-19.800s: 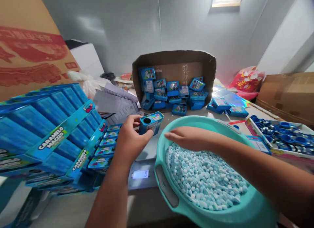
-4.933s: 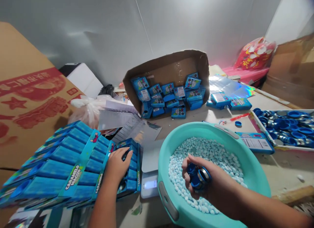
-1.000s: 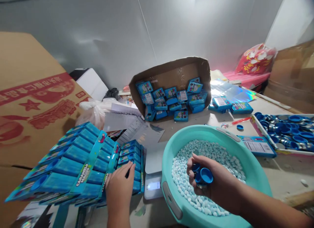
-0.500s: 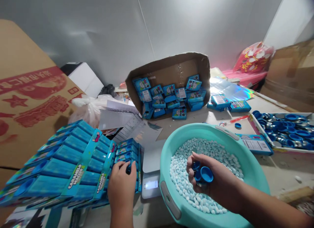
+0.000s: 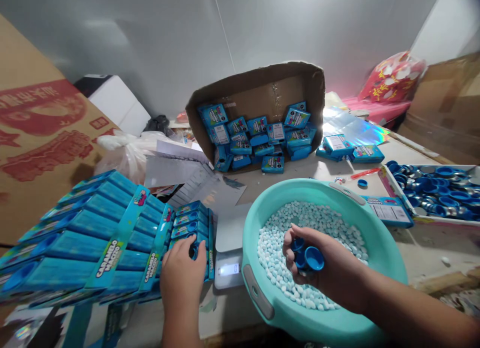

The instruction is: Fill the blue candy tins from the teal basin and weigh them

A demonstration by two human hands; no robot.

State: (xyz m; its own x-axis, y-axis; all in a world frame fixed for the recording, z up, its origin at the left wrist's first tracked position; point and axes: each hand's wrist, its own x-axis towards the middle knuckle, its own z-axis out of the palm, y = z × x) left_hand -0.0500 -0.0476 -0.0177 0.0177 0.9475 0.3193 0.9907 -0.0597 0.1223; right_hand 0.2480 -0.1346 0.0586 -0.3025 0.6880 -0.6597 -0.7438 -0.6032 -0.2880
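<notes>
My left hand (image 5: 182, 275) rests on the small blue tins (image 5: 191, 223) packed in the front display carton, its fingertips pressing a blue cap (image 5: 194, 250) into one tin's top. My right hand (image 5: 323, 271) hovers over the teal basin (image 5: 258, 223) of pale blue candy pellets (image 5: 318, 223). Its fingers are curled round several round blue caps (image 5: 309, 257).
A small digital scale (image 5: 229, 268) sits between the display cartons (image 5: 93, 228) and the basin. A tipped cardboard box (image 5: 258, 93) of blue tins lies behind. A tray of loose blue caps (image 5: 435, 190) stands at the right, a large printed carton (image 5: 41, 133) at the left.
My left hand has slid slightly down the row of tins in the front carton. My right hand stays over the basin holding the caps. The view has tilted a little.
</notes>
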